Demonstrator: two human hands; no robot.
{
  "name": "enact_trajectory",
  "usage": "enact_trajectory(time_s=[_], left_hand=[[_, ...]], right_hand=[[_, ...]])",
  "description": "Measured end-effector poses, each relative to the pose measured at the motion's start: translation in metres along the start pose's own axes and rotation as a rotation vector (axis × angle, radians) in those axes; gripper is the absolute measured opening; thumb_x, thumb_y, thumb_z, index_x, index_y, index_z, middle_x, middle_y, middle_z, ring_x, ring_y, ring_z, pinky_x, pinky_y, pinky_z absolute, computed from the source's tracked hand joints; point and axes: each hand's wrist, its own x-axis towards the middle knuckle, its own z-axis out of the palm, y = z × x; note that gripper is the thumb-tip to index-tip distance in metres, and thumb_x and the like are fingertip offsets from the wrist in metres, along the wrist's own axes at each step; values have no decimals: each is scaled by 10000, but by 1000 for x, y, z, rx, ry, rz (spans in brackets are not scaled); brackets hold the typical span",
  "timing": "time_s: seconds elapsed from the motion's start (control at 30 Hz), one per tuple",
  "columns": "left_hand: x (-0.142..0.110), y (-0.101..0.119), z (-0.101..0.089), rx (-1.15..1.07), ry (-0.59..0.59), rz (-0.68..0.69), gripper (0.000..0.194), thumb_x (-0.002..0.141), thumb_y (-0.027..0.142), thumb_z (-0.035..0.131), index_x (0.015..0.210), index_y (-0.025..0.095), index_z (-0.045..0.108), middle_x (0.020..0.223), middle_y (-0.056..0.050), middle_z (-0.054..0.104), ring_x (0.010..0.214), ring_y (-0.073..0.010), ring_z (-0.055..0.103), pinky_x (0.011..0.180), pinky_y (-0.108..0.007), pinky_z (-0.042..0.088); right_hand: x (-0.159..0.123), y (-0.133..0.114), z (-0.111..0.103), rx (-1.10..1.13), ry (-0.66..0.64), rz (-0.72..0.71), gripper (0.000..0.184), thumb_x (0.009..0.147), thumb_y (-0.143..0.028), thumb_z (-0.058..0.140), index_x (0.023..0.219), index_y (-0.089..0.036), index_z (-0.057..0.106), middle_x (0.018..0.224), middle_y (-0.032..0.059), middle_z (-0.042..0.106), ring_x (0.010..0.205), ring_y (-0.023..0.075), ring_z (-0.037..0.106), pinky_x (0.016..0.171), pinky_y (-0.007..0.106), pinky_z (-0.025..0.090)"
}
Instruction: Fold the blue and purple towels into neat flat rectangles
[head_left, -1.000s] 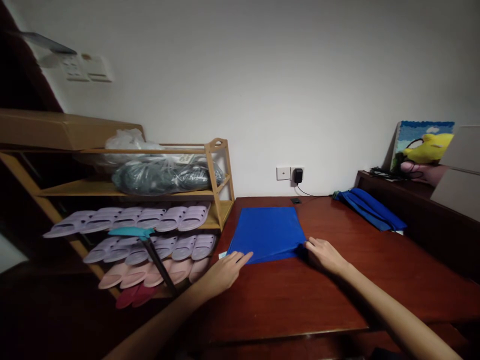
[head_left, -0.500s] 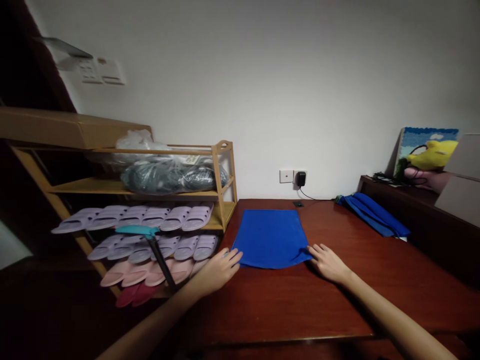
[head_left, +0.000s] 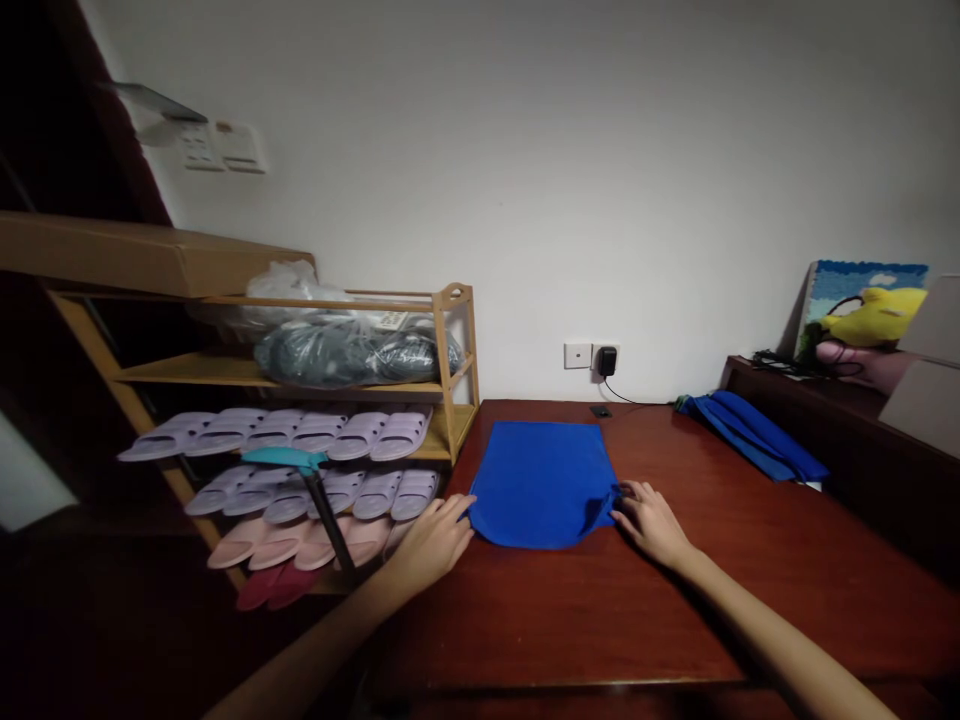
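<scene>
A flat, folded blue cloth (head_left: pixel 544 480) lies on the reddish-brown wooden table (head_left: pixel 570 620). My left hand (head_left: pixel 436 538) is at its near left corner, fingers closed on the edge. At the near right corner my right hand (head_left: pixel 654 522) pinches the edge, where the fabric is bunched and lifted into a small fold. The near edge between my hands sags in a curve toward me. My fingertips partly hide both corners.
To the left stands a wooden shoe rack (head_left: pixel 450 390) with several slippers (head_left: pixel 405 430) and a plastic-wrapped bundle (head_left: pixel 352 355). A teal-topped pole (head_left: pixel 285 458) stands before it. More blue fabric (head_left: pixel 757 435) lies at the back right, near a plugged-in black adapter (head_left: pixel 607 360).
My left hand has shifted from the near edge out to the left corner. The cloth's near edge has come toward me and now curves, with the right corner bunched up.
</scene>
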Motion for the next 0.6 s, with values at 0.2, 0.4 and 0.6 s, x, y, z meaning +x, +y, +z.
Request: enact_trajectory(time_s=[0.2,0.4,0.6], left_hand=[[-10,-14,7,-218,-7,-12,261,906,222,466,1115,230,622,1261,-57,558,1147,-200,505,970,-344,404],[-16,-26,8,-316,48,-26,245,915,219,440,915,246,683,1026,-36,598,944,-171,548,837,-291,454],[-15,-21,15,-409,93,-197,255,874,217,458,750,211,681,817,-33,602,777,-160,555,711,-260,447]], right_hand=[[-3,9,11,116,-17,5,338,869,-490,455,1022,-262,653,1322,68,466,1174,258,413,942,427,356],[-8,7,10,74,92,2,347,900,-451,416,817,-239,678,944,83,578,885,215,515,773,331,395],[-4,-3,10,386,102,122,430,893,-488,392,717,-186,642,703,44,598,665,165,551,623,246,380]])
